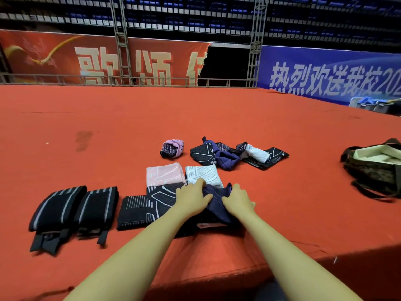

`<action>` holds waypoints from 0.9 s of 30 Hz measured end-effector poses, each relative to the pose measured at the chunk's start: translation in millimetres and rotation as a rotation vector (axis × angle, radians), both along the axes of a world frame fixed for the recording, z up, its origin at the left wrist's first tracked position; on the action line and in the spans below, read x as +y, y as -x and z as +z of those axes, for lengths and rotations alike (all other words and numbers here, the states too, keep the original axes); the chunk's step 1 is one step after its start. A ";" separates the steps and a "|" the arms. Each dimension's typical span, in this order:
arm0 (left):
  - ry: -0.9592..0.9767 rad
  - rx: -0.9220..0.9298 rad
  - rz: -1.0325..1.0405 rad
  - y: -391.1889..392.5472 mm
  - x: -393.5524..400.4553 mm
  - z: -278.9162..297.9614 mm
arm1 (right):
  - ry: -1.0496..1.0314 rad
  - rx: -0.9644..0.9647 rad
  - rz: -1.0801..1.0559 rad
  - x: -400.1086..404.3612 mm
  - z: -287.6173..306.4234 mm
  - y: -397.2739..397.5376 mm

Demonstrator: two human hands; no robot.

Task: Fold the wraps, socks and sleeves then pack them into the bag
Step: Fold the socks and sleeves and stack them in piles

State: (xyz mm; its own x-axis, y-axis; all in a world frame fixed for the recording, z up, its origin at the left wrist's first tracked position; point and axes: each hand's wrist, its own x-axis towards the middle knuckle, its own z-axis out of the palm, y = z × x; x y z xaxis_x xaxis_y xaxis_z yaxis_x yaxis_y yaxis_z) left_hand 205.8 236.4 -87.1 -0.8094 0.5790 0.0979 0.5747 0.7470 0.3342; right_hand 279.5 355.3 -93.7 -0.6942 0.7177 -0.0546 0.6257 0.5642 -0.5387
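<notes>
Hands (pixel 213 200) amid folded sleeves (pixel 184 177), bag (pixel 373 170) aside

On the red carpeted platform (pixel 108 131), both hands work a navy sleeve (pixel 216 203): the left hand (pixel 192 199) lies flat on its near-left part, the right hand (pixel 237 200) grips its right edge. Beside them lie folded pink (pixel 165 175), white (pixel 202 173) and black patterned sleeves (pixel 160 197). Two folded black striped wraps (pixel 73 208) sit at the left. Farther back are a rolled pink sock (pixel 172 148) and a loose heap of garments (pixel 236 155) (unfolded). An open dark bag (pixel 373 170) stands well apart, right.
</notes>
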 end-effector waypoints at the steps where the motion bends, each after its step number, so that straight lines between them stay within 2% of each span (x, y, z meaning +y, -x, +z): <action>1: -0.038 -0.036 -0.020 -1.0 0.1 1.1 | -0.017 0.007 0.010 -0.4 -1.0 0.7; 6: -0.148 -0.116 -0.128 -3.4 0.5 6.2 | -0.058 0.188 0.035 -3.3 7.0 -2.2; 11: -0.320 -0.084 -0.060 3.1 -0.4 17.8 | -0.106 0.332 0.125 -6.1 29.4 3.3; 14: -0.360 -0.060 -0.008 4.7 -3.6 20.3 | -0.155 0.340 0.159 -2.7 36.1 11.4; 16: -0.299 -0.048 -0.002 4.5 -5.9 17.9 | -0.148 0.310 0.153 0.7 35.5 16.6; 19: 0.047 0.072 -0.032 3.5 -8.7 9.8 | -0.149 0.217 0.146 3.7 22.7 20.0; 21: 0.201 0.198 -0.042 2.7 -9.8 4.4 | -0.196 0.150 0.150 4.1 10.8 18.7; 24: 0.197 0.321 -0.137 4.9 -9.8 -0.4 | -0.276 0.145 0.116 3.9 2.1 15.8; 27: 0.158 0.271 -0.218 7.1 -10.1 -1.7 | -0.243 0.163 0.052 5.2 6.1 16.0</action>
State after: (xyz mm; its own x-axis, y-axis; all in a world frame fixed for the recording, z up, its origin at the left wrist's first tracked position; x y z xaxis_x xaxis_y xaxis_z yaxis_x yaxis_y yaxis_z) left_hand 198.7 226.2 -88.8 -0.6226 0.7598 0.1874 0.7776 0.6275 0.0391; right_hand 263.6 360.5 -87.6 -0.7161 0.6592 0.2296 0.5088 0.7181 -0.4747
